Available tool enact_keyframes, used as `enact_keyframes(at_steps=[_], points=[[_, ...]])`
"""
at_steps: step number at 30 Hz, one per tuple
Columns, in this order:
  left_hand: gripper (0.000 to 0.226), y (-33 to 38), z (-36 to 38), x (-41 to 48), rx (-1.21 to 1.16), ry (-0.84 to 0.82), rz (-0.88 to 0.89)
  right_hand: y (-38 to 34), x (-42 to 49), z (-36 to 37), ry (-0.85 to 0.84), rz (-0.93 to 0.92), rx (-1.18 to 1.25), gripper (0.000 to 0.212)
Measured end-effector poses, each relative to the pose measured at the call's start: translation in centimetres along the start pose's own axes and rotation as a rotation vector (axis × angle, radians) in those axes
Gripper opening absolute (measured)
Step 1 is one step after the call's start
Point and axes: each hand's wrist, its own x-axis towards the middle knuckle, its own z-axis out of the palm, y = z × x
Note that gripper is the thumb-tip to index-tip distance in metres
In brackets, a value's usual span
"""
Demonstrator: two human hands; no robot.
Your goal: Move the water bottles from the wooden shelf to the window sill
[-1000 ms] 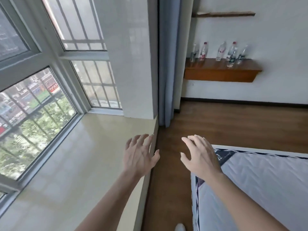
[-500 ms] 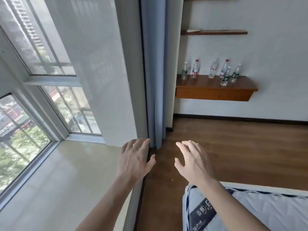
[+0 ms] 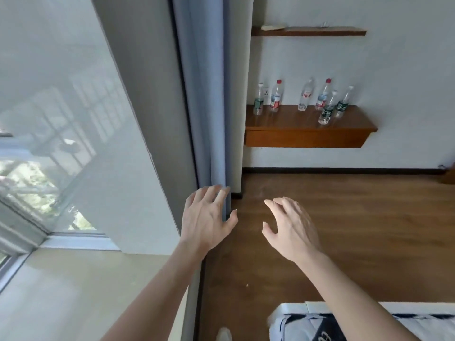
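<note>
A home bedroom: a quilted mattress (image 3: 438,326) corner lies below the fingers (image 3: 211,194), a blue curtain (image 3: 204,94) hangs just beyond them, wood-plank floor (image 3: 369,230) spreads ahead, a wide window sill (image 3: 73,291) sits to their left, and a wooden shelf (image 3: 305,140) is mounted on the far wall.

The brown wooden wall shelf (image 3: 290,125) carries six clear plastic water bottles (image 3: 303,104), all upright. Nearest its left edge stands a white-capped bottle with a green label (image 3: 258,102), and just beside it a red-capped bottle with a red and white label (image 3: 275,97). Near the middle, by the back edge, is a white-capped bottle with a red-marked label (image 3: 306,94). To its right a second red-capped bottle (image 3: 322,96) stands at the back, a green-labelled bottle (image 3: 326,112) just in front of it, and another green-labelled bottle (image 3: 343,104) closest to the right edge. The glossy beige window sill (image 3: 73,291) lies well apart from the shelf.
</note>
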Motion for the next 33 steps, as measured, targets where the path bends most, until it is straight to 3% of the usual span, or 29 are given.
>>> enact_keyframes(at_steps=[18,33], points=[[0.06,-0.7,11.0,25.3,-0.056,-0.129,0.181,9.9,19.7,6.2,-0.051,0.21,-0.086,0.05],[0.058,12.0,22.9,51.6,-0.157,-0.158,0.248,30.1,38.5,8.5,-0.087,0.384,-0.124,0.056]])
